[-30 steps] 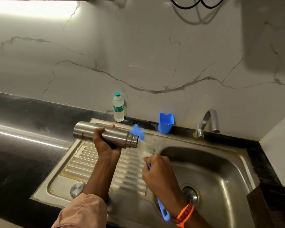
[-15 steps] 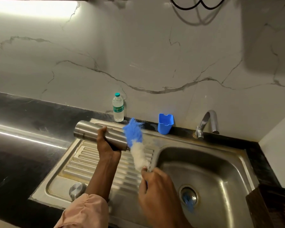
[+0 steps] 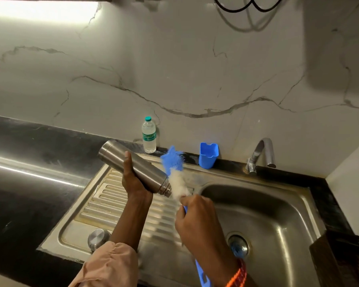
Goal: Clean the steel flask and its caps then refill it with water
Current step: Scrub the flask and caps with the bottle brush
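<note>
My left hand [image 3: 133, 179] grips the steel flask [image 3: 141, 168] around its middle and holds it tilted over the drainboard, its open threaded mouth pointing down-right. My right hand [image 3: 197, 222] holds a bottle brush [image 3: 175, 168] by its blue handle. The brush's blue and white bristles stand outside the flask, touching its mouth. A round steel cap [image 3: 98, 238] lies on the drainboard's near left corner.
The steel sink [image 3: 278, 206] with its drain lies to the right, a tap [image 3: 261, 154] behind it. A small water bottle [image 3: 149, 135] and a blue plastic cup [image 3: 208, 155] stand at the wall. A dark basket [image 3: 344, 259] sits at the right edge. Black counter stretches left.
The flask's mouth has tipped lower toward the sink. The brush swung from beside the mouth up across it and now rests against the mouth. My right hand shifted slightly right.
</note>
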